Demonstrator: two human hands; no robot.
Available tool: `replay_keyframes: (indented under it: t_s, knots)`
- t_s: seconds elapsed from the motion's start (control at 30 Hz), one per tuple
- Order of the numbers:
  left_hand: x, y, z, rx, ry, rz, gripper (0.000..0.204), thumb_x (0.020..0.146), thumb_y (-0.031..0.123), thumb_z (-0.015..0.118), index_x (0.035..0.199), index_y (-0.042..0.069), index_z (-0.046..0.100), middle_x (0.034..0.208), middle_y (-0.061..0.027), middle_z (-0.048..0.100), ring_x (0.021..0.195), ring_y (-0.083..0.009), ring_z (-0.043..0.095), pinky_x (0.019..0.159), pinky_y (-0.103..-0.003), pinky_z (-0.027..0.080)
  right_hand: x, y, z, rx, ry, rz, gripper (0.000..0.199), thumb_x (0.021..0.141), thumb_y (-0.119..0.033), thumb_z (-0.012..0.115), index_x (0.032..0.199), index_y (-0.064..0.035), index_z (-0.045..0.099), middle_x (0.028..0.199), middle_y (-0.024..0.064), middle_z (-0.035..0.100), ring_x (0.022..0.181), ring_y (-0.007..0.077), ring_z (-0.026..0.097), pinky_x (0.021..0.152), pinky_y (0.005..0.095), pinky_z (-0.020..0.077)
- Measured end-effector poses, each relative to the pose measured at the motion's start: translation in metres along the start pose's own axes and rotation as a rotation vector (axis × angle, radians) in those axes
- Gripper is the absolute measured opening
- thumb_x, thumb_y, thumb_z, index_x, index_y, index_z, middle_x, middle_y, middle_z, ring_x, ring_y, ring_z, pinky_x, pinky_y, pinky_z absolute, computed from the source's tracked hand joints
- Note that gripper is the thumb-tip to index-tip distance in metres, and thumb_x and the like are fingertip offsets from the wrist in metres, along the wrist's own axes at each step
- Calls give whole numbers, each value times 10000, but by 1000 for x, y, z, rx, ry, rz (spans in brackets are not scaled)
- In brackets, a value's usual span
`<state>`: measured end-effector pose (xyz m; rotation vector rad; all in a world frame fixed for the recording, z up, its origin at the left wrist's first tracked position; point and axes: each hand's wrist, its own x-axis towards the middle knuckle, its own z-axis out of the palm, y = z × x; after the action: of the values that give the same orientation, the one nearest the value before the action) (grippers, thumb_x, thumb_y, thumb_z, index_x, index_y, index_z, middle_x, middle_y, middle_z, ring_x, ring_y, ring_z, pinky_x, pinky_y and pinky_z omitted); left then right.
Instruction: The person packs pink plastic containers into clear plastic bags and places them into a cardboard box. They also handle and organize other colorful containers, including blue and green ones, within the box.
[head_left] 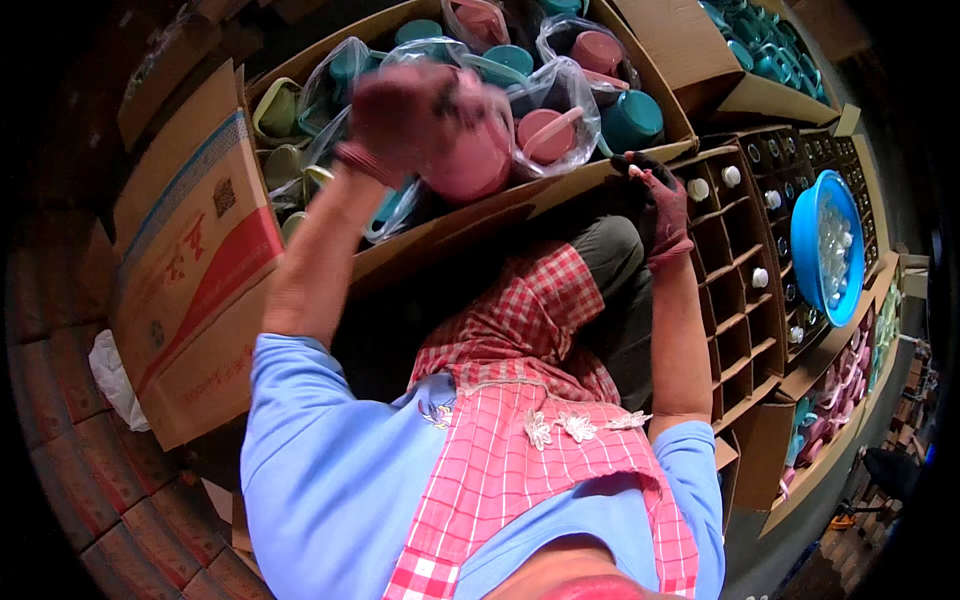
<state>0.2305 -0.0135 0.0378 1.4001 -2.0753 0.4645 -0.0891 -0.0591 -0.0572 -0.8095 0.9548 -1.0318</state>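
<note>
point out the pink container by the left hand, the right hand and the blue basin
Pink container [470, 168], head view: its outer surface.
Right hand [664, 212], head view: middle of the glove.
Blue basin [804, 255], head view: its left wall.

Box [535, 200] ahead of person [330, 470], cups [632, 120] in it, some bagged. Crates [750, 403] right of box; basin [806, 258] on them, small items [833, 240] inside. 2 more cup boxes: 1 behind crates, 1 right.
</note>
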Motion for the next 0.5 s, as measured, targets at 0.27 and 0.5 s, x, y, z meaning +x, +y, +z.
replay_keyframes:
  t_s: [0.27, 0.5]
  knots:
    - [32, -73, -161, 127, 154, -238, 228, 798, 251, 629, 923, 60, 614, 850, -103, 617, 734, -232, 606, 680, -324, 499, -15, 51, 17, 114, -8, 33, 280, 795, -199, 677, 1027, -48, 631, 912, 34, 626, 792, 143, 601, 698, 273, 489]
    - [-66, -107, -92, -1065, 333, -932, 295, 787, 200, 654, 994, -2, 594, 925, -120, 609, 815, -217, 600, 757, -323, 485, -52, -77, -9, 259, 328, -673, 319, 830, -277, 647, 1044, -42, 616, 919, 42, 625, 795, 135, 574, 701, 276, 465]
